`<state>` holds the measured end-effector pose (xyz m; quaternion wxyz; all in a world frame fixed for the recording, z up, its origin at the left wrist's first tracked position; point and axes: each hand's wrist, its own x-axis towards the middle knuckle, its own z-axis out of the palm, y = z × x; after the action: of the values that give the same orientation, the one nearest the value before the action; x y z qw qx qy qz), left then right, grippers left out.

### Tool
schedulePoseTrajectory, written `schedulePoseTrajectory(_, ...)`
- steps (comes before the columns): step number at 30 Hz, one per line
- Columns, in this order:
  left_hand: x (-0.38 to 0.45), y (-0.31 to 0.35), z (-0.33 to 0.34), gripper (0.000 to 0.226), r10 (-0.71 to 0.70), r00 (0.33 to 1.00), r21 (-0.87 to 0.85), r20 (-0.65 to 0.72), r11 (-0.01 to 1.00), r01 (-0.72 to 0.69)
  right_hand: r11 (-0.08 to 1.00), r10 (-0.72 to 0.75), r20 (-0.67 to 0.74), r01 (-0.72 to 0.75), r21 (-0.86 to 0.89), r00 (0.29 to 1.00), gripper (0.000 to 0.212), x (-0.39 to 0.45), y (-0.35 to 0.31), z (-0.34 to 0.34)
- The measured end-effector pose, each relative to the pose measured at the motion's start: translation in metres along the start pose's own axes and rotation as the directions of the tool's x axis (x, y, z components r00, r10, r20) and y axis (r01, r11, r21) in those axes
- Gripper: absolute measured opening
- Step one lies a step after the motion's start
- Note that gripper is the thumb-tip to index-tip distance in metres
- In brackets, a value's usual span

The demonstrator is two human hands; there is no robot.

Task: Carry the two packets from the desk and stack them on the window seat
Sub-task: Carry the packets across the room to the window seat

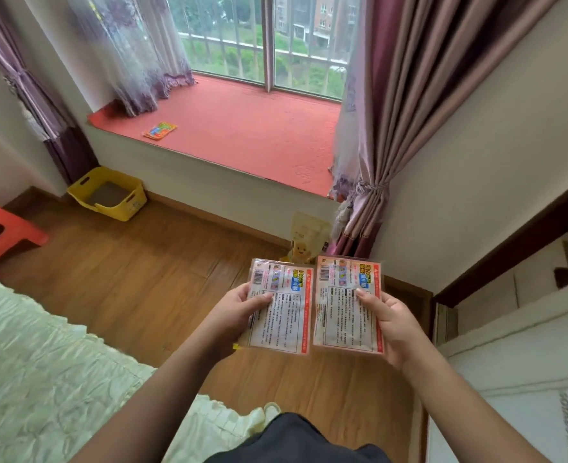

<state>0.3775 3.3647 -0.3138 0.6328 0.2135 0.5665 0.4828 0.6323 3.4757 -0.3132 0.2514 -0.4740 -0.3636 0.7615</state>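
Note:
I hold two flat printed packets side by side over the wooden floor, their text-covered backs facing me. My left hand (239, 304) grips the left packet (284, 315) by its left edge, thumb on top. My right hand (387, 320) grips the right packet (346, 305) by its right edge. The window seat (242, 128), covered in red-orange matting, lies ahead below the window. A small colourful packet (159, 130) lies on its left part.
A yellow plastic basket (109, 192) stands on the floor by the seat's left end. A yellow bag (306, 238) leans under the seat near a tied purple curtain (362, 195). A bed with pale green cover (42, 362) is at left, a red stool (5, 228) beyond it, a white desk edge (526, 345) at right.

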Motion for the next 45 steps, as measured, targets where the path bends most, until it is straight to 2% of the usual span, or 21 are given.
schedulePoseTrajectory(8,0.058,0.051,-0.044,0.033,-0.017,1.000,0.001,-0.025,1.000,0.017,0.999,0.039,0.012,-0.039,0.029,0.999,0.050,0.075,-0.031,0.034)
schedulePoseTrajectory(13,0.090,0.075,-0.066,0.034,-0.021,0.998,-0.049,-0.058,0.999,0.018,0.998,0.057,0.058,-0.056,-0.013,0.997,0.046,0.119,-0.052,0.053)
schedulePoseTrajectory(19,0.135,0.101,-0.094,0.055,0.007,0.996,-0.106,-0.088,0.994,-0.016,0.995,0.091,0.120,-0.085,-0.057,0.989,0.043,0.192,-0.078,0.074)
schedulePoseTrajectory(23,0.167,0.130,-0.106,0.036,0.029,0.977,-0.131,-0.211,0.990,-0.058,0.985,0.148,0.171,-0.129,-0.113,0.974,0.033,0.248,-0.105,0.090)
schedulePoseTrajectory(27,0.191,0.166,-0.112,0.024,0.048,0.953,-0.124,-0.300,0.988,-0.089,0.976,0.186,0.240,-0.153,-0.152,0.953,0.043,0.297,-0.140,0.106)
schedulePoseTrajectory(30,0.202,0.188,-0.115,0.018,0.057,0.930,-0.144,-0.364,0.983,-0.117,0.973,0.193,0.292,-0.144,-0.180,0.937,0.042,0.329,-0.161,0.121)
schedulePoseTrajectory(37,0.214,0.217,-0.139,0.017,0.041,0.878,-0.172,-0.477,0.975,-0.139,0.965,0.234,0.374,-0.167,-0.202,0.897,0.029,0.379,-0.180,0.159)
schedulePoseTrajectory(45,0.219,0.232,-0.181,0.015,0.067,0.847,-0.213,-0.528,0.955,-0.208,0.956,0.259,0.414,-0.170,-0.238,0.873,0.027,0.417,-0.186,0.218)
